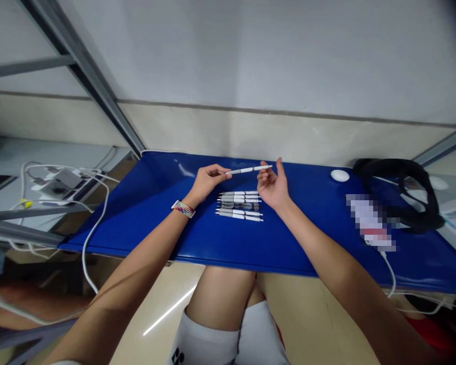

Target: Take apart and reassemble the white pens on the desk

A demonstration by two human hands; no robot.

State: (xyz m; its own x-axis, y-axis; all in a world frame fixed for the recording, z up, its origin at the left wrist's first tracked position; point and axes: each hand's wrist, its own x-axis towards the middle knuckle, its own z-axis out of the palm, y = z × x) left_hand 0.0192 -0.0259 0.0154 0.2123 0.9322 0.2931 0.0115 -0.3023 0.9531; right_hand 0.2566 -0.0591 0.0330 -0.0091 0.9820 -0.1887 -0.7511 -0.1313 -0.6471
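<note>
Against the pale wall, over the blue table (144, 223), I see my left hand (207, 180) pinching a white pen (250, 169) by its end, right hand (271, 186) loosely open at its tip, above the row of pens (239, 205)

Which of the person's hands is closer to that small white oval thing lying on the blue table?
Right. The right hand is at the pen's tip, on the white oval thing's side; the left hand pinches the pen's far end, farther away.
</note>
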